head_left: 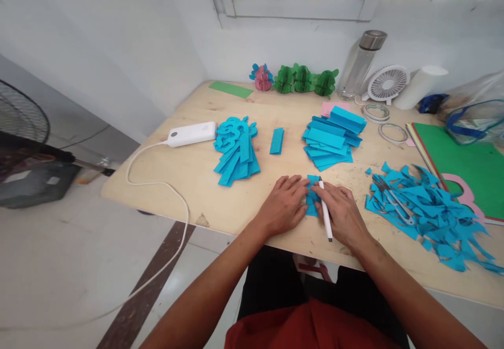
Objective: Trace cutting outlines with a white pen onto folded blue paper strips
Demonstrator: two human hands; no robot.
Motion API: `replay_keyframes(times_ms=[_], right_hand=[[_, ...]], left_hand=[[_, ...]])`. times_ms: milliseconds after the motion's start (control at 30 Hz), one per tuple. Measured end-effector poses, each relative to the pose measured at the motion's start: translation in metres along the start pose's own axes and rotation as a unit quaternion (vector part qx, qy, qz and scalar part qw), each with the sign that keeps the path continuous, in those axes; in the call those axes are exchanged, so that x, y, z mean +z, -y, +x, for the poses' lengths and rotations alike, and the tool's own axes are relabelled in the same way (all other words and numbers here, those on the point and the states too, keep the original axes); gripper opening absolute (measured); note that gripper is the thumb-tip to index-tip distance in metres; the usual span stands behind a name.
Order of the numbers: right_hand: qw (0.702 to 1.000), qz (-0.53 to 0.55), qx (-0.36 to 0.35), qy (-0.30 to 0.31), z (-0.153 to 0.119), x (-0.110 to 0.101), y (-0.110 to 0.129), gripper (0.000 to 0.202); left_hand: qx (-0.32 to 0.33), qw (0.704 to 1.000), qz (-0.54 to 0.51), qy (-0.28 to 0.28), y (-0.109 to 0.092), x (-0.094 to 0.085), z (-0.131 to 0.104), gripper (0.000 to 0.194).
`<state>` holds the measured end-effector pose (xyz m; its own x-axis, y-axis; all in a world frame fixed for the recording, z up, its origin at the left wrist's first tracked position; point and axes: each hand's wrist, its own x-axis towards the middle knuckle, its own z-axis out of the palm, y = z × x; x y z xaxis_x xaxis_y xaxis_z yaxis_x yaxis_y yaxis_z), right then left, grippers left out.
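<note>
A blue paper piece (312,207) lies on the wooden table between my hands, partly hidden by the fingers. My left hand (284,202) rests on its left edge, palm down with the fingers spread. My right hand (342,210) is at its right side, holding a white pen (326,215) whose dark tip points away from me. Beyond them lies a folded blue strip (276,140). Folded blue papers (331,136) are stacked to its right, and cut blue shapes (237,152) are fanned out to its left.
Blue scraps (437,210) with scissors (397,207) cover the right side. A white power bank (191,134) with a cable sits at left. Green paper ornaments (303,80), a bottle (359,68), a small fan (388,84) and tape rolls (392,133) stand or lie farther back.
</note>
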<state>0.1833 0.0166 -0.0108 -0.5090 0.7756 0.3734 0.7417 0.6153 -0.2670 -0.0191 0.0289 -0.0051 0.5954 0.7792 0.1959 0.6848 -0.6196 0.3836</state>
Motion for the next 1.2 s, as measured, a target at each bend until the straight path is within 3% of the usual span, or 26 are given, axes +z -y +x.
replay_keyframes(times_ms=[1200], right_hand=[[1.0,-0.013,-0.013,-0.008,0.0003,-0.0024,0.0019,0.04]], left_hand=[[0.001,1.0,-0.011,-0.002,0.0006,-0.0004,0.0004,0.036]])
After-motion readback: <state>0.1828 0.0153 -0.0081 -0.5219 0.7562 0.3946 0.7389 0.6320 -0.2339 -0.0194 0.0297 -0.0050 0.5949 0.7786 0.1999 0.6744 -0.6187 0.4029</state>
